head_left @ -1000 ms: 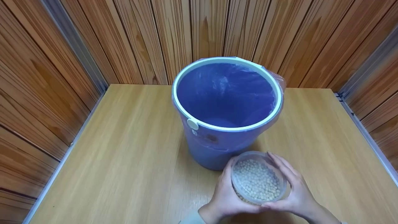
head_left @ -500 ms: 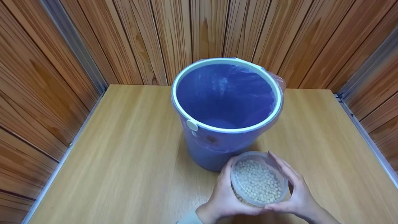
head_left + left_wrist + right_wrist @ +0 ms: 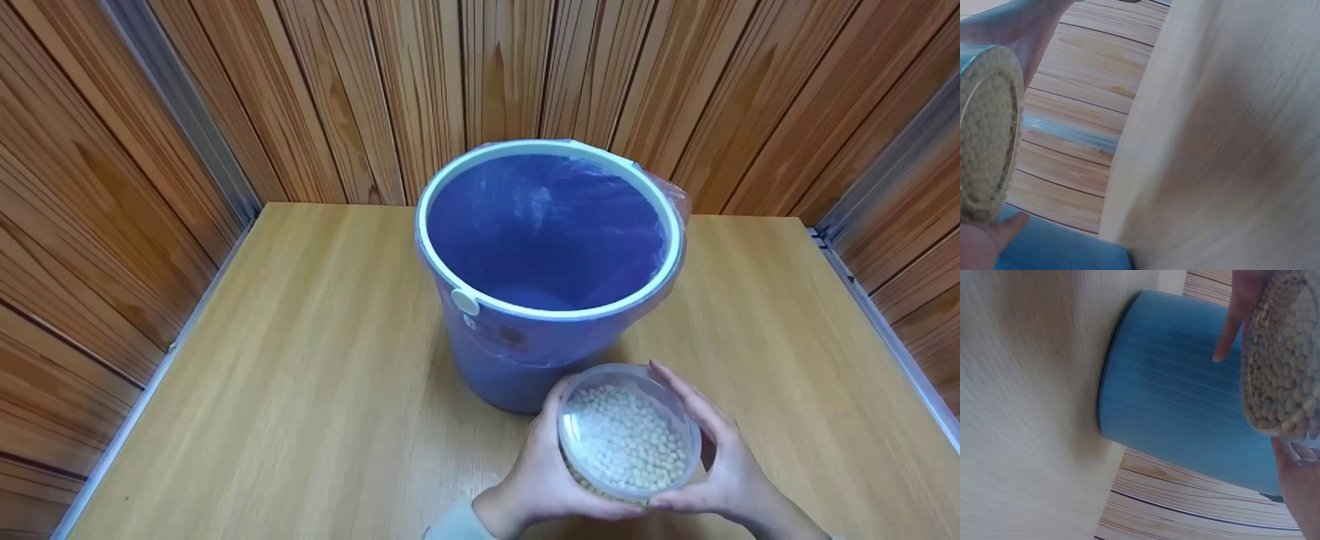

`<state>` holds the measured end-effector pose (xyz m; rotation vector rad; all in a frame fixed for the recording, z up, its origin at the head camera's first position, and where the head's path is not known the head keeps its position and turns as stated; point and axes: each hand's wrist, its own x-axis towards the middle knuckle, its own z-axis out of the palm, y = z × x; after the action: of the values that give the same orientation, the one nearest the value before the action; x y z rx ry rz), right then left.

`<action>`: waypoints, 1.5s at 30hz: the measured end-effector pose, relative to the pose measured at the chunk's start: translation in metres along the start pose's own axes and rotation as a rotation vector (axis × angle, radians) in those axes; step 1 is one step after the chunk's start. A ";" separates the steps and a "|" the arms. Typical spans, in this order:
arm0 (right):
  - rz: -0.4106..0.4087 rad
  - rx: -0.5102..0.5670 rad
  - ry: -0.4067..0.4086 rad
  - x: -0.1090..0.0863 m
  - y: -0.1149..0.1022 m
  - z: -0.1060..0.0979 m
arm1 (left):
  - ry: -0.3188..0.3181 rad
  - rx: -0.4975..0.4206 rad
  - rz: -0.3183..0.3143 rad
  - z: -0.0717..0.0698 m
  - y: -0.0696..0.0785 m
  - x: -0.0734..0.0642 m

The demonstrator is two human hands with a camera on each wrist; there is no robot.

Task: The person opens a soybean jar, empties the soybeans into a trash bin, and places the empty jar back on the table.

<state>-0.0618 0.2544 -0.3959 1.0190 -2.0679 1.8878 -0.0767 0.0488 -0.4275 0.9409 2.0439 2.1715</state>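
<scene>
Both hands hold a round clear plastic tub [image 3: 626, 442] full of pale, round dried beans, in front of the bin at the lower right of the head view. My left hand [image 3: 541, 472] grips its left side, and my right hand [image 3: 720, 465] curls round the right side. Light glares off the tub's clear top. Seen from below in the left wrist view, the tub [image 3: 988, 129] shows beans packed against its base. The right wrist view has the same tub [image 3: 1286, 354] raised above the table, its base turned partly to the camera.
A blue bin [image 3: 517, 352] with a pale rim and a purplish plastic liner stands upright just beyond the tub. It rests on a light wooden table [image 3: 300, 360]. Wood-plank walls [image 3: 502, 67] with metal edge strips enclose the back and sides.
The tub and my right hand have shifted slightly to the right. A bright reflection now shows on the tub's top. The bin stays in place.
</scene>
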 end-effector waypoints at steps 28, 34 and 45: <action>0.109 0.112 -0.116 0.009 -0.005 -0.011 | -0.125 -0.099 0.034 -0.016 0.007 0.006; 0.100 0.145 -0.227 0.013 -0.002 -0.019 | -0.150 -0.039 0.038 -0.020 0.010 0.008; 0.241 -0.097 -0.044 0.010 -0.019 -0.007 | 0.168 0.289 0.089 -0.004 0.022 0.002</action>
<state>-0.0606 0.2579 -0.3736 0.8293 -2.3753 1.8624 -0.0712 0.0426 -0.4064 0.9155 2.4924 2.0994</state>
